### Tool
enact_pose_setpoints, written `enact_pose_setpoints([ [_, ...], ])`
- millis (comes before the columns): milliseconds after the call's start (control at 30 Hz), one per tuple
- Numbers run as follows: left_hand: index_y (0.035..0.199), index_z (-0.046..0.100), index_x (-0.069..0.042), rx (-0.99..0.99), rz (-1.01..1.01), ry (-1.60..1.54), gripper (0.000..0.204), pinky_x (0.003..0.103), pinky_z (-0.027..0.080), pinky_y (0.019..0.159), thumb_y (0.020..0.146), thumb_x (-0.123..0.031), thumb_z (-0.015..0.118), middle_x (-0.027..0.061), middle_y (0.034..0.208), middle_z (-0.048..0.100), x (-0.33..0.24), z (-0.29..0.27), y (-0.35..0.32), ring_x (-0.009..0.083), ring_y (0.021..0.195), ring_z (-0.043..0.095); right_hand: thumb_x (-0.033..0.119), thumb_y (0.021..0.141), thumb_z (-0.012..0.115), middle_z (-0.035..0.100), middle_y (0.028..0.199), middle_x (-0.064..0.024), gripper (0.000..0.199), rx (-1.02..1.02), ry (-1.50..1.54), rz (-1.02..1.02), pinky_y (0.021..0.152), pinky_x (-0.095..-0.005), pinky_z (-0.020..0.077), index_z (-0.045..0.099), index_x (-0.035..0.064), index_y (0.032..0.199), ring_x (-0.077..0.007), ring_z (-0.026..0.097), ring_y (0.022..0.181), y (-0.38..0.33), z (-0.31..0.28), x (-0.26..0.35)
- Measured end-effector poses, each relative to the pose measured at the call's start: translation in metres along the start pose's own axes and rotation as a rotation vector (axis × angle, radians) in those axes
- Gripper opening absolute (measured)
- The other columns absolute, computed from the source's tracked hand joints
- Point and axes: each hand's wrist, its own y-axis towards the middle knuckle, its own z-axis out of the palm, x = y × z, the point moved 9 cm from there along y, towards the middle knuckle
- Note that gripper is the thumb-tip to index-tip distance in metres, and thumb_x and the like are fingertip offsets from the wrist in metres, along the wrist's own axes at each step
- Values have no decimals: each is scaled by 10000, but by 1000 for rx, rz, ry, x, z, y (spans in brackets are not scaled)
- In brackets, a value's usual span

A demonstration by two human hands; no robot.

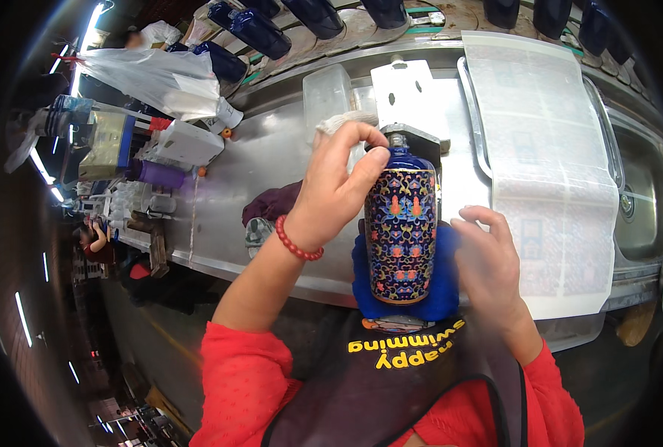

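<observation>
A dark blue bottle (400, 231) with a colourful floral pattern lies in front of me, its neck pointing away. At the neck, the thumb and forefinger of my left hand (339, 175) pinch it. My right hand (488, 257) is beside the bottle's right side, slightly blurred, with fingers apart and nothing visible in them. Beneath the bottle's lower part is a bright blue cloth (361, 279). A dark metal bracket (428, 139) stands just behind the neck. Past my left hand lies a whitish knitted cloth (350, 121).
To the right, a large translucent sheet of printed decals (555, 186) covers a metal-framed rack (474, 112); a sink (640, 208) is beyond. A clear plastic tub (327, 93) and maroon cloth (272, 205) sit on the steel table (249, 149). Several blue bottles (313, 16) stand on a conveyor behind.
</observation>
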Motion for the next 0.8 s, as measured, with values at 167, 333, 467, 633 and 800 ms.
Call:
enact_pose_setpoints([
  [167,1290,719,-100,-200,355,481,486,534,108,1216,1018,-476,572,121,1228,701,-35,2,-50,323,1284,489,81,918,700,540,1303,-187,504,37,-199,-131,1004,-425,460,596,44,1410,-360,545,1176,23,12,21],
  [333,1325,706,-121,-189,401,624,517,577,97,1202,1014,-508,559,85,1229,707,-31,14,-60,293,1291,468,155,918,720,543,1260,-179,536,53,-313,-211,989,-460,463,584,61,1427,-369,545,1147,42,29,32],
  [467,1346,689,-127,-185,449,676,544,617,89,1183,1006,-531,556,66,1208,710,-34,15,-59,284,1269,481,117,911,720,534,1264,-171,547,71,-380,-184,999,-435,472,582,70,1438,-357,543,1166,47,34,33],
  [633,1327,689,-124,-188,488,677,560,641,97,1169,998,-555,551,65,1186,713,-38,14,-58,285,1246,496,96,908,724,530,1265,-165,539,73,-442,-178,996,-417,482,589,68,1430,-348,545,1173,48,34,36],
  [800,1314,691,-115,-195,509,704,569,647,112,1163,1001,-565,541,73,1195,705,-40,18,-57,287,1245,499,90,897,733,530,1267,-162,552,67,-455,-172,1005,-415,476,589,73,1430,-343,546,1173,49,35,37],
])
